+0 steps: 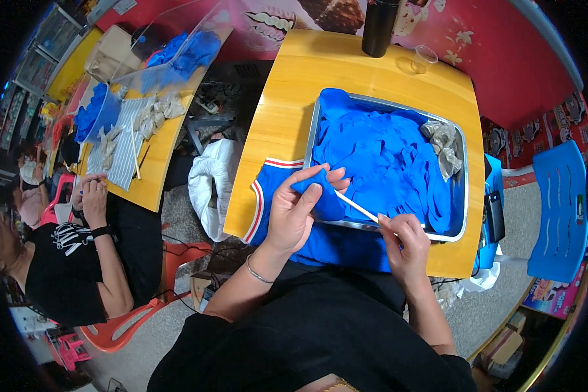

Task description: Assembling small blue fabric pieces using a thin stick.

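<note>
My left hand [291, 219] pinches a small blue piece of soft, cloth-like material [328, 204] between thumb and fingers. In my right hand [408, 245] is a thin pale stick, like a chopstick [358, 208], gripped near its lower right end. Its other end meets the blue piece; whether the tip goes inside cannot be made out. Just beyond my hands, a metal tray [464, 202] holds a heap of similar blue pieces [379, 147]. A crumpled greyish bundle [444, 145] lies at the tray's right side. Blue cloth with red-and-white trim [274, 186] is spread under the tray's near left corner.
The yellow table [287, 78] carries a dark tumbler [377, 29] and a clear plastic cup [425, 59] at its far edge. A blue chair [558, 209] stands right. To the left, a seated person [72, 261] is beside another table with bins [101, 111] of blue pieces.
</note>
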The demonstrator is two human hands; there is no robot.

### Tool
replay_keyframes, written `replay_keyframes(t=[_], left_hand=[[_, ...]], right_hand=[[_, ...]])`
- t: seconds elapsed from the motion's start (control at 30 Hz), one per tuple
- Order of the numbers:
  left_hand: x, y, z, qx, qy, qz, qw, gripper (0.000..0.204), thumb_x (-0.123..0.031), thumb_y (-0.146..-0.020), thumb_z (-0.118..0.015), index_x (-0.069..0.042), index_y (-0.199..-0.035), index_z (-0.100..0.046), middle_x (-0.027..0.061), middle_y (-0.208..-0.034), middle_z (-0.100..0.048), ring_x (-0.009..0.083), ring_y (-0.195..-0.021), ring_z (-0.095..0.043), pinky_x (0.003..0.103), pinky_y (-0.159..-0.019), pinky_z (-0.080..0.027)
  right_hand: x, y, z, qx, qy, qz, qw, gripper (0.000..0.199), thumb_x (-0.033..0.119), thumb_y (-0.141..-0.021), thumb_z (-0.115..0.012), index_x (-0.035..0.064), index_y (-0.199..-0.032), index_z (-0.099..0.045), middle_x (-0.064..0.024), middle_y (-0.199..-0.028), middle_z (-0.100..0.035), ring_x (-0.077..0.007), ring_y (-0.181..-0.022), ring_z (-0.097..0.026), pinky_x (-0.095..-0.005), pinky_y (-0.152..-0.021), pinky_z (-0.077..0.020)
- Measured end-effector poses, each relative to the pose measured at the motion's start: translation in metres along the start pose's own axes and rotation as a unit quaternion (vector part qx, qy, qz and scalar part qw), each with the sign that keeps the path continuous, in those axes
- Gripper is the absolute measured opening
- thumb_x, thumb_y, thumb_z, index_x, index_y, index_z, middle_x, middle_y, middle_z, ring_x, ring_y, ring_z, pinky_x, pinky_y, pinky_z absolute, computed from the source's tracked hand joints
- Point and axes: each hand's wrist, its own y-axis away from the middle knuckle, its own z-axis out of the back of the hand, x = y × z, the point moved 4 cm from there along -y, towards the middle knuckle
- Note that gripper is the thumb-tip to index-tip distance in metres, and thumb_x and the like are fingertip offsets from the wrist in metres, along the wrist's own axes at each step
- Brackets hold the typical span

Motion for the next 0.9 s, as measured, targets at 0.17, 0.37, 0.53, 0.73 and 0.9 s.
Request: replay_keyframes(t=[0.17, 0.37, 0.53, 0.73, 0.9], left_hand=[[-0.002, -0.002, -0.003, 0.0, -0.019, 0.0, 1.0, 0.032, -0.015, -0.095, -0.05, -0.004, -0.125, -0.047, 0.0223, -0.121, -0.055, 0.0353, -0.107, -0.058, 0.053, -0.096, -0.045], [0.002, -0.004, -0.011, -0.062, 0.057, 0.048, 0.995, 0.028, -0.018, -0.096, -0.049, -0.005, -0.121, -0.048, 0.0216, -0.118, -0.057, 0.035, -0.106, -0.059, 0.053, -0.095, -0.045], [0.005, -0.003, -0.003, -0.052, 0.066, 0.024, 0.996, 0.025, -0.023, -0.095, -0.05, -0.005, -0.112, -0.05, 0.0209, -0.112, -0.061, 0.0359, -0.103, -0.06, 0.054, -0.095, -0.045], [-0.001, -0.003, -0.006, -0.022, 0.02, 0.017, 0.999, 0.029, -0.027, -0.094, -0.051, -0.004, -0.111, -0.053, 0.0199, -0.109, -0.063, 0.0359, -0.101, -0.062, 0.054, -0.093, -0.046], [0.002, -0.003, -0.011, -0.037, 0.013, 0.024, 0.999, 0.034, -0.027, -0.094, -0.051, -0.004, -0.119, -0.051, 0.02, -0.111, -0.062, 0.0353, -0.1, -0.062, 0.051, -0.092, -0.048]], right_hand=[[-0.017, 0.012, -0.021, 0.07, -0.243, -0.135, 0.958, 0.016, 0.003, -0.083, -0.065, 0.0021, -0.1, -0.064, -0.0044, -0.077, -0.058, -0.0112, -0.065, -0.054, -0.0275, -0.056, -0.0439], [-0.013, 0.027, -0.044, 0.176, -0.474, -0.322, 0.8, 0.022, 0.012, -0.09, -0.06, 0.0057, -0.111, -0.057, 0.0033, -0.079, -0.051, -0.0031, -0.061, -0.041, -0.0185, -0.051, -0.0324], [-0.018, 0.025, -0.04, 0.064, -0.283, -0.161, 0.943, 0.017, 0.006, -0.086, -0.063, 0.0012, -0.102, -0.063, -0.0027, -0.08, -0.059, -0.009, -0.066, -0.053, -0.0241, -0.056, -0.0425], [-0.014, 0.004, -0.021, 0.061, -0.141, -0.066, 0.986, 0.016, 0.0, -0.08, -0.065, -0.0003, -0.096, -0.066, -0.0108, -0.082, -0.062, -0.0181, -0.071, -0.059, -0.0284, -0.061, -0.0462], [-0.011, 0.024, -0.047, 0.176, -0.493, -0.29, 0.801, 0.016, 0.009, -0.091, -0.056, 0.0044, -0.106, -0.053, -0.001, -0.082, -0.055, -0.0039, -0.062, -0.044, -0.0175, -0.052, -0.0342]])
